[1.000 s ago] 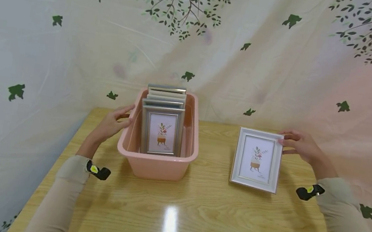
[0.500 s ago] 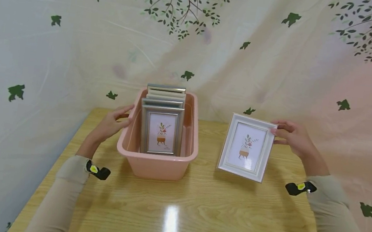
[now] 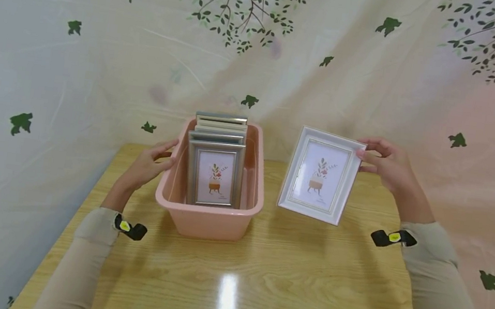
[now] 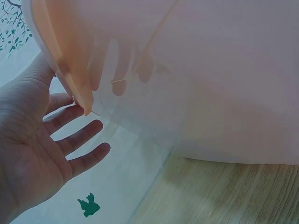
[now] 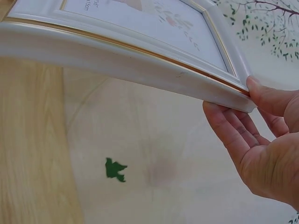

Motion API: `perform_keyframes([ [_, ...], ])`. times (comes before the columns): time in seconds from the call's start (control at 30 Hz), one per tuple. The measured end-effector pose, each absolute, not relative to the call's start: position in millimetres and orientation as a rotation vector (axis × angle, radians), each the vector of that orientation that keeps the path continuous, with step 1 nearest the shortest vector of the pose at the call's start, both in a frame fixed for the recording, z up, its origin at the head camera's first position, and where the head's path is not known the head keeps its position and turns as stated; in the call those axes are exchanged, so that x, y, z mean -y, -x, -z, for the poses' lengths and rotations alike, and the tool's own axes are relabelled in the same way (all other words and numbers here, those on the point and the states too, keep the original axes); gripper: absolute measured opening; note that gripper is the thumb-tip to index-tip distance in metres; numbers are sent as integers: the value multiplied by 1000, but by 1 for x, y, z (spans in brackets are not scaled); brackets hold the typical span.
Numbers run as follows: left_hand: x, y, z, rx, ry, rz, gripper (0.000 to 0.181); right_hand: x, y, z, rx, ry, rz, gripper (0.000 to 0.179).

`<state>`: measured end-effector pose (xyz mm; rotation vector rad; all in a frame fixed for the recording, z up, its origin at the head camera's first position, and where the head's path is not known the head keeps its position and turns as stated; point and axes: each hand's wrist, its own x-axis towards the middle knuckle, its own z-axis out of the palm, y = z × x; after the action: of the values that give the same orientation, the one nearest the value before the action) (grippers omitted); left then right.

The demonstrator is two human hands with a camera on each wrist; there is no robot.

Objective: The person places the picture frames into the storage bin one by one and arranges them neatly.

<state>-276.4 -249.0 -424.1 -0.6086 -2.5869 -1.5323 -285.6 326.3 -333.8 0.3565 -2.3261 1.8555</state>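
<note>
At the left side of a pink plastic tub (image 3: 206, 218), my left hand (image 3: 147, 167) rests against the rim with its fingers spread and nearly straight. In the left wrist view the thumb tip of my left hand (image 4: 46, 149) is hidden behind the rim. My right hand (image 3: 389, 165) pinches the upper right corner of a white picture frame (image 3: 287, 180), thumb on the front and fingers behind. The white frame hangs tilted over the table, right of the tub, its flowerpot print facing me. Several picture frames stand upright in the tub, a silver-grey picture frame (image 3: 192, 168) foremost.
The wood-grain table (image 3: 304, 292) stands against a pale cloth backdrop (image 3: 358, 101) printed with branches and green birds. The tub sits left of centre near the table's back edge.
My right hand has lifted the white frame and carried it left toward the tub, tilting it a little more. My left hand has stayed at the tub's rim.
</note>
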Motion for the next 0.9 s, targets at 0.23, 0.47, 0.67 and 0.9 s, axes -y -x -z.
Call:
perform_keyframes([
  [0.23, 239, 262, 409, 2590, 579, 1582, 59, -315, 287, 310, 2221, -430, -1912, 27],
  [0.47, 236, 249, 401, 2617, 567, 1572, 59, -307, 287, 293, 2154, -385, -2000, 28],
  [0.67, 237, 251, 402, 2604, 583, 1561, 58, -294, 288, 279, 2106, -362, -2029, 30],
  [0.9, 237, 252, 397, 2611, 582, 1549, 59, -270, 291, 265, 2063, -373, -2031, 33],
])
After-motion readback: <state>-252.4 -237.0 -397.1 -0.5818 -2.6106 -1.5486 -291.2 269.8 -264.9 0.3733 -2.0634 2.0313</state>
